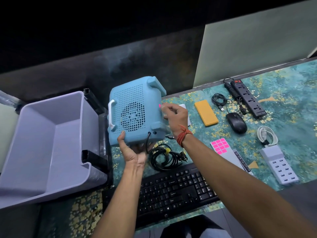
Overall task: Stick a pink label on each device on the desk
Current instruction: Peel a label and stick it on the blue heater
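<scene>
desk [291, 103] | left hand [135, 152] grips blue device [135, 109] | right hand [175, 117] pinches half-hidden pink label [159, 105]

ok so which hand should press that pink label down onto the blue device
The right hand. Its fingertips already hold the pink label against the side of the blue device. The left hand is under the device, holding it up, so it likely cannot let go.
</scene>
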The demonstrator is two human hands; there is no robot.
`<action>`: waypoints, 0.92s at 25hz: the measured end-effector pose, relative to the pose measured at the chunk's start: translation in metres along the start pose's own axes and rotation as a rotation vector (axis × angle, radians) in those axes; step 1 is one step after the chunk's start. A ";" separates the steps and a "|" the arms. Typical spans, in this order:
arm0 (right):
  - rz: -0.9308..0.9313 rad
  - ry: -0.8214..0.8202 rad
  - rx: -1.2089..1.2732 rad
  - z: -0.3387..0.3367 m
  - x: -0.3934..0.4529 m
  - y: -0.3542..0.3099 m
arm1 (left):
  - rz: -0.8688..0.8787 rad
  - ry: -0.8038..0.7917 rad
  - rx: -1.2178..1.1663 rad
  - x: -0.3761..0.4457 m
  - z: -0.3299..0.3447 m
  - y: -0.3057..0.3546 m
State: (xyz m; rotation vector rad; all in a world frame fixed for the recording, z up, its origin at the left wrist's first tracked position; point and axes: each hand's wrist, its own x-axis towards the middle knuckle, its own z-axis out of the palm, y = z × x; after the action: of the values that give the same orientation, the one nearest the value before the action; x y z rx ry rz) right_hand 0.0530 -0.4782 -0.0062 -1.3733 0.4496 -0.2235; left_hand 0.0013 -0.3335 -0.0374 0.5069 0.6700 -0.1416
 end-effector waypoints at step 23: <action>0.426 -0.217 0.189 -0.008 0.024 0.010 | -0.069 -0.034 -0.081 0.006 0.000 -0.005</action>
State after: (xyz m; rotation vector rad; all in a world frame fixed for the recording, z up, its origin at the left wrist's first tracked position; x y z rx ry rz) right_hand 0.0695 -0.4932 -0.0208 -1.0734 0.5128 0.2259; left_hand 0.0046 -0.3371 -0.0435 0.4033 0.6577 -0.1868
